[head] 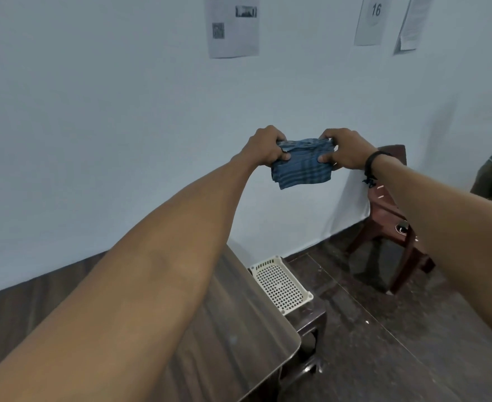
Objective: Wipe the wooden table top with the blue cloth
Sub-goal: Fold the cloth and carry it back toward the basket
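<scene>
Cloth held aloft between left hand and right hand, beyond the table's far right corner. Basket sits on a stool just beside the table's right edge. Chair stands against the wall, farther right.

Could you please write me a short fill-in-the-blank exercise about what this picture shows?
The folded checked cloth, gripped by the left hand and right hand, is ____ in colour.
A black band circles the ____ wrist.
One white paper sheet on the wall shows the number ____.
Missing words: blue; right; 16.
</scene>
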